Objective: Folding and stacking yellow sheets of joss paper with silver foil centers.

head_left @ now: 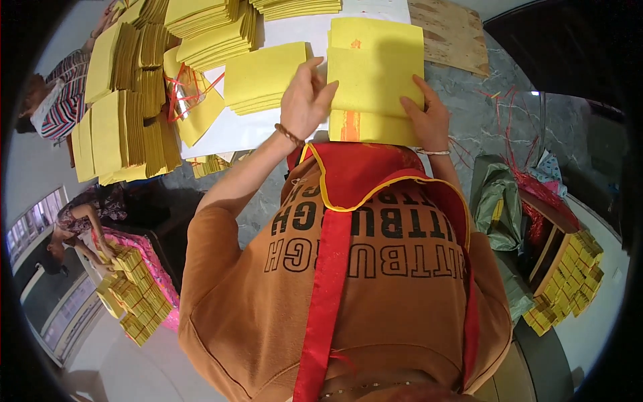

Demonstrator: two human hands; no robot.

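Paper point(375, 87) is on the table point(249, 132) in front of me, probably light and bendy, I'd grab the side edges; left hand point(305, 100) fingers loosely apart, right hand point(430, 122) can't tell if it's pinching

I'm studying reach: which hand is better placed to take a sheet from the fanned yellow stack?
Probably the left hand: it is right beside the fanned yellow stack, while the right hand is at the right edge of the yellow paper.
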